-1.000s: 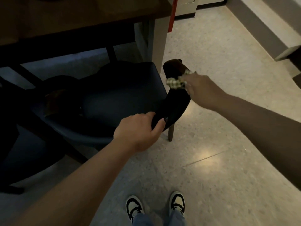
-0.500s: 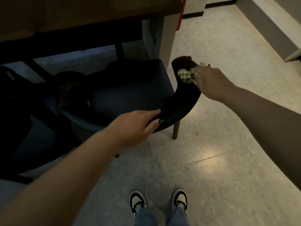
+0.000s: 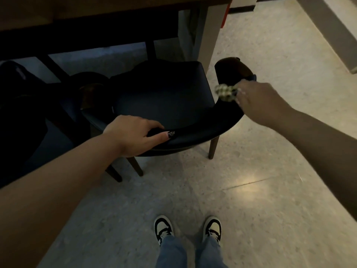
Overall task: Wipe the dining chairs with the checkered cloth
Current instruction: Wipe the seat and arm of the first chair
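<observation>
A: Nearest stuff first?
B: Two black-and-white sneakers (image 3: 188, 228) and jeans cuffs at the bottom edge, standing on pale speckled floor (image 3: 251, 200). A light glare patch on the floor just right of the feet.

A: Hands?
B: Left hand (image 3: 135, 135) grips the curved back rail of the dining chair (image 3: 164, 97), thumb on the outer face, fingers curled over the top edge. Right hand (image 3: 258, 99) is bunched tight around the checkered cloth (image 3: 226, 92) and holds it against the right end of the same rail, just below the brown wooden armrest tip.

A: So where is the cloth exactly?
B: On the chair's right arm, at the inner top edge. Most of it is balled up; only a green-and-white wad sticks out left of the fingers.

A: What's in the way?
B: The table leg (image 3: 209, 33) stands right behind the chair's right arm, close to it. The dark wooden table (image 3: 96, 14) overhangs the seat front. A second dark chair (image 3: 38, 117) sits just beside the first on the left, its legs close to the first chair's rear legs. Detail there is lost in shadow.

A: Open room?
B: Floor is open to the right of the chair and behind it, where the person stands. Far right, a grey raised ledge (image 3: 332, 29) runs diagonally along the floor's edge. A red strip (image 3: 226, 14) hangs past the table corner; can't tell what it is.
</observation>
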`<move>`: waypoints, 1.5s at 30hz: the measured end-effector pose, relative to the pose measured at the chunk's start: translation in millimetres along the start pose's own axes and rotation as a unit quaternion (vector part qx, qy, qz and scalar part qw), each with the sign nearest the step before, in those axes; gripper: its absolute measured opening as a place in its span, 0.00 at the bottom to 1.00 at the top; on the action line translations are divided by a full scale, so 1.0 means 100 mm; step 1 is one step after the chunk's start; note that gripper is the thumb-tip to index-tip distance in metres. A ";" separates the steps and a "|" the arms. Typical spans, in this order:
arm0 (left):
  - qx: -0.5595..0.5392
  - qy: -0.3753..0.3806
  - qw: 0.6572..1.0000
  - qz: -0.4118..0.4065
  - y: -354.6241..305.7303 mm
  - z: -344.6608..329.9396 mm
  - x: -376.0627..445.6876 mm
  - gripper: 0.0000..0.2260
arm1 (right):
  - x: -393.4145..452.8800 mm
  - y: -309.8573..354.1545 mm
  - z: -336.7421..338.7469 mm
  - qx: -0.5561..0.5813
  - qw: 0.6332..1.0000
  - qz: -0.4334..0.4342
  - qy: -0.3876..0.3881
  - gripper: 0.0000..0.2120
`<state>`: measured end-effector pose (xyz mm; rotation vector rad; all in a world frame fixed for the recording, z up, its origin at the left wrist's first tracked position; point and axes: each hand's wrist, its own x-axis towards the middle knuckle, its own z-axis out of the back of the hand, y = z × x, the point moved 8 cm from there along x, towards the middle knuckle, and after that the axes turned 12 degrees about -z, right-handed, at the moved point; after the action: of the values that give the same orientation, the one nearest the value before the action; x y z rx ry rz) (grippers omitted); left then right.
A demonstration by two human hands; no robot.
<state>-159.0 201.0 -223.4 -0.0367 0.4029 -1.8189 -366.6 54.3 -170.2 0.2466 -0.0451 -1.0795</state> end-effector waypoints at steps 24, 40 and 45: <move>-0.109 -0.335 0.926 0.134 0.30 0.32 -0.44 0.18 | -0.91 1.44 -0.34 0.194 0.976 0.000 -0.099 0.09; -0.636 -0.338 0.611 0.329 1.38 -0.22 -1.11 0.21 | -0.17 3.24 -0.97 0.096 0.992 0.079 -0.005 0.19; -0.592 -0.347 0.602 0.408 1.34 -0.13 -0.96 0.15 | -0.45 2.90 -0.86 0.091 0.988 0.119 0.047 0.20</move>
<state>-10.0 263.7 -256.7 -1.2421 0.8093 -0.2657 -123.1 238.7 -185.7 0.4461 -0.0872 -0.8262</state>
